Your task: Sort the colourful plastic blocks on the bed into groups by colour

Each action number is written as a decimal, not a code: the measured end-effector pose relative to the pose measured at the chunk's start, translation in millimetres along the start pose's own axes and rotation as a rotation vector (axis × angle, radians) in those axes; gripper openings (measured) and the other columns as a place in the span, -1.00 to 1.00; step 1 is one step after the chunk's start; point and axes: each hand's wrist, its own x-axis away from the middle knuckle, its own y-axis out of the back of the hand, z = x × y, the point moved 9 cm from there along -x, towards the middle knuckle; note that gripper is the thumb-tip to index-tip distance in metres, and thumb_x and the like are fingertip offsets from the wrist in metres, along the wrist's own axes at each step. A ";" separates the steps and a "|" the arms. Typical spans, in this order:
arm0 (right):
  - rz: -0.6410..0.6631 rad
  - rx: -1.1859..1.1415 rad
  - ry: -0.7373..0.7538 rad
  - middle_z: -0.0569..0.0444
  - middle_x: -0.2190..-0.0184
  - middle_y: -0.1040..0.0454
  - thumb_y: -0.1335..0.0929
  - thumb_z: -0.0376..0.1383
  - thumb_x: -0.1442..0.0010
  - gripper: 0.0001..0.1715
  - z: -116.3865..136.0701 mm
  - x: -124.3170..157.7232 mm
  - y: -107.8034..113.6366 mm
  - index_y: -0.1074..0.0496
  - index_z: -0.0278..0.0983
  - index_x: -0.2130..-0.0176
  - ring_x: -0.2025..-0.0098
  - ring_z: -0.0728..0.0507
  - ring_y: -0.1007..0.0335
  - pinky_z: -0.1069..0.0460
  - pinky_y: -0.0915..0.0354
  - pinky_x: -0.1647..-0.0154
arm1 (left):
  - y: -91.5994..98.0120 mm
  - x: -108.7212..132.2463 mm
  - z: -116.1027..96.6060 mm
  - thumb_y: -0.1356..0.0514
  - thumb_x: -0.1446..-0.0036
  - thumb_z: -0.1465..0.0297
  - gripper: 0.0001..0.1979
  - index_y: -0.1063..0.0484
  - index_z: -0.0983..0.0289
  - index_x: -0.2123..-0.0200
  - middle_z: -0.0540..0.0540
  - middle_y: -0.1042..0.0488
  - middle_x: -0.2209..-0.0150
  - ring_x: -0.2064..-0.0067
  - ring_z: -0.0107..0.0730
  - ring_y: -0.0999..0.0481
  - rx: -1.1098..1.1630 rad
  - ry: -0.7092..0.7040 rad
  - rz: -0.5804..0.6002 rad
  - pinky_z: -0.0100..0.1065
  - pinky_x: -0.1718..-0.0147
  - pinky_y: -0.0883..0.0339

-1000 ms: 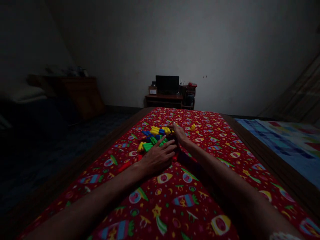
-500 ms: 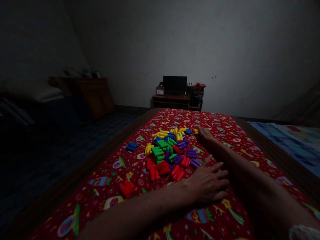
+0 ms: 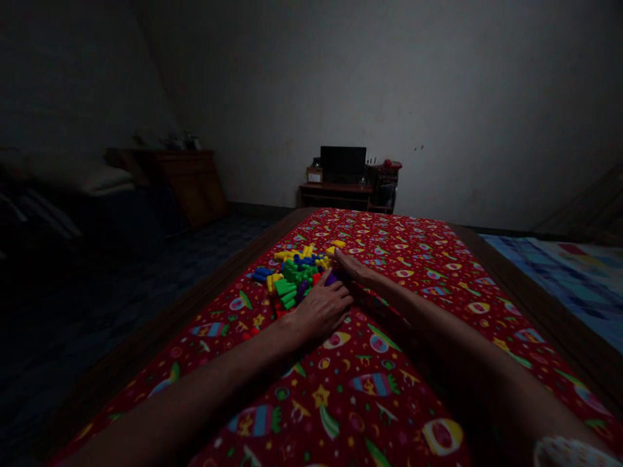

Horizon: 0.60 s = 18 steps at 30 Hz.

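Note:
Several green blocks point(image 3: 286, 290), yellow blocks point(image 3: 273, 283), blue blocks point(image 3: 261, 274) and red and purple ones form a pile on a red patterned cloth. My left hand point(image 3: 325, 305) lies over the near right side of the pile, its fingers a little spread, with a purple block point(image 3: 331, 278) just beyond them. Against the pile's right edge rests my right hand point(image 3: 351, 267), fingers stretched out, close to a yellow block point(image 3: 331, 250). Red blocks are partly hidden behind my left hand and forearm.
The cloth point(image 3: 389, 324) covers a long raised surface with brown edges. Beyond its far end stands a desk point(image 3: 335, 189) with a monitor point(image 3: 343, 163). A wooden cabinet point(image 3: 195, 185) is at the left, a blue checked sheet point(image 3: 545, 272) at the right.
Both hands have moved left, and the blocks are packed closer together, with the right-hand ones shifted left. My left hand now covers part of the pile's near side.

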 end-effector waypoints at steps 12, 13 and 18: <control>-0.140 0.150 -0.085 -0.16 0.19 -0.51 0.05 0.27 -0.20 -0.06 5.1 46.0 31.5 -0.48 -0.33 0.13 0.05 -0.28 -0.40 -0.19 -0.26 -0.07 | 34.1 128.1 21.5 -0.15 -0.19 0.16 -0.42 -0.12 -0.06 -0.27 0.06 -0.05 -0.35 -0.33 0.09 -0.01 0.038 0.274 0.009 0.28 -0.22 0.19; -0.117 0.167 -0.022 -0.17 0.12 -0.49 0.03 0.24 -0.22 -0.10 18.4 49.8 15.9 -0.46 -0.32 0.07 -0.02 -0.27 -0.36 -0.18 -0.22 -0.13 | 28.1 136.6 24.9 -0.15 -0.18 0.14 -0.38 -0.07 -0.08 -0.28 0.07 -0.01 -0.36 -0.34 0.14 0.03 0.035 0.308 0.014 0.32 -0.20 0.17; -0.107 0.092 0.161 -0.11 -0.18 -0.28 -0.05 0.05 -0.33 -0.34 83.9 47.2 -33.0 -0.29 -0.24 -0.17 -0.24 -0.18 -0.14 -0.13 -0.11 -0.23 | 2.3 138.1 61.8 -0.06 -0.24 0.10 -0.40 0.01 -0.08 -0.31 0.08 0.15 -0.40 -0.38 0.14 0.20 0.039 0.413 -0.082 0.34 -0.20 0.17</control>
